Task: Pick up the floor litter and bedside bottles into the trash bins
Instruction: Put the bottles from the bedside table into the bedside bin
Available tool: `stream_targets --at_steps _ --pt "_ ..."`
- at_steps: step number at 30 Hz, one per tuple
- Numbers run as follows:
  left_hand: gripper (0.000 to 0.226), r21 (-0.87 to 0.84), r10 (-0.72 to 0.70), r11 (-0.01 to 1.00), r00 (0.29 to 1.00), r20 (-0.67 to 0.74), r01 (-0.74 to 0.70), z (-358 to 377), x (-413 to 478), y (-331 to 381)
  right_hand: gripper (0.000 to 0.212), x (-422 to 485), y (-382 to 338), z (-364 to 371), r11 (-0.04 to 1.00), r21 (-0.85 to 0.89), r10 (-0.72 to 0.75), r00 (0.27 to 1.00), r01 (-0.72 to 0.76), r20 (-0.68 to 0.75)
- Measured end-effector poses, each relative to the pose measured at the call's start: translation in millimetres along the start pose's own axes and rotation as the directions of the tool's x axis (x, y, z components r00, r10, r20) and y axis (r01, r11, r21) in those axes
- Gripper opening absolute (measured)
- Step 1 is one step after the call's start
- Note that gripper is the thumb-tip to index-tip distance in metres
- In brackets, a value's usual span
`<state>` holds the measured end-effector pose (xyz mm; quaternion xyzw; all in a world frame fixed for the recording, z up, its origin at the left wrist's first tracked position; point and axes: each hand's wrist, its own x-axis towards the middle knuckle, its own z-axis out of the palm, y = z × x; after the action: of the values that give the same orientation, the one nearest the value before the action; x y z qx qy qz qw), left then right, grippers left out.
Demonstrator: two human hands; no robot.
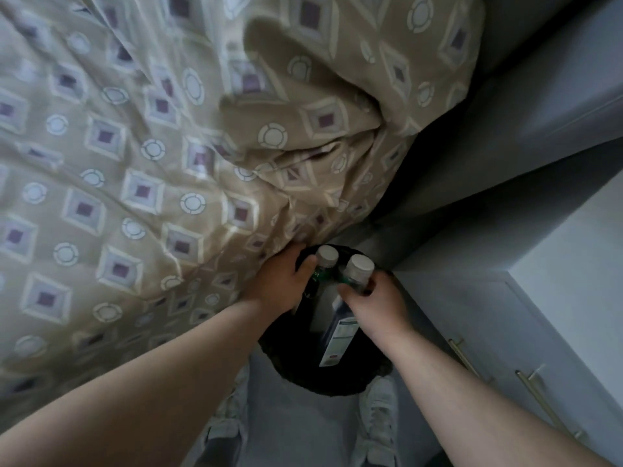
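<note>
Looking down, your left hand [281, 281] grips one white-capped bottle [326, 257] and your right hand [377, 303] curls its fingers round a second bottle [359, 265], both upright, side by side, above the black trash bin [337, 379] between the patterned bedspread [135, 146] and a grey cabinet [539, 298].

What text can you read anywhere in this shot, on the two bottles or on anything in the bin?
No text can be read.
Green label on the left bottle, gripped by the left hand: blurred.
Green label on the right bottle, gripped by the right hand: blurred.
Blue and white label on the container in the black trash bin: print shows, too small and blurred to read.
</note>
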<state>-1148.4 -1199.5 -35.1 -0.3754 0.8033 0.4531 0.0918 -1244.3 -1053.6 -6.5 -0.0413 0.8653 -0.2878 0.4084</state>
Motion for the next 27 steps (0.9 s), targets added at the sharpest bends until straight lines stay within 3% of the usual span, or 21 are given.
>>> stream_targets --at_steps 4,8,11,15,19,21,23,27 --pt "0.043 -0.046 -0.051 0.998 0.998 -0.022 0.05 -12 -12 -3 0.05 18 -5 12 0.996 0.021 0.088 0.996 -0.088 -0.016" --pt "0.037 -0.148 -0.084 0.986 0.995 -0.062 0.074 -26 -29 14 0.036 20 -5 9 0.981 0.121 0.151 0.988 -0.151 0.016" --pt "0.031 -0.207 -0.008 0.978 0.995 -0.095 -0.012 -37 -48 51 0.036 5 -13 -10 0.963 0.192 0.198 0.98 -0.19 -0.025" --pt "0.037 -0.273 0.085 0.954 0.986 -0.146 -0.122 -42 -64 125 0.009 -31 -41 -66 0.964 0.248 0.094 0.995 -0.095 0.015" --pt "0.052 -0.348 0.21 0.897 0.955 -0.208 -0.273 -30 -68 213 0.007 -81 -66 -155 0.922 0.377 -0.076 0.995 0.094 -0.062" --pt "0.048 -0.307 0.263 0.9 0.948 -0.18 -0.309 -16 -64 258 0.009 -104 -72 -207 0.878 0.447 -0.114 0.982 0.17 -0.149" --pt "0.044 -0.167 0.321 0.931 0.945 -0.057 -0.326 8 -59 295 0.012 -119 -70 -255 0.833 0.499 -0.105 0.953 0.24 -0.284" --pt "0.072 0.15 0.381 0.896 0.898 0.222 -0.418 68 -41 339 0.016 -128 -52 -328 0.809 0.466 -0.048 0.83 0.359 -0.556"
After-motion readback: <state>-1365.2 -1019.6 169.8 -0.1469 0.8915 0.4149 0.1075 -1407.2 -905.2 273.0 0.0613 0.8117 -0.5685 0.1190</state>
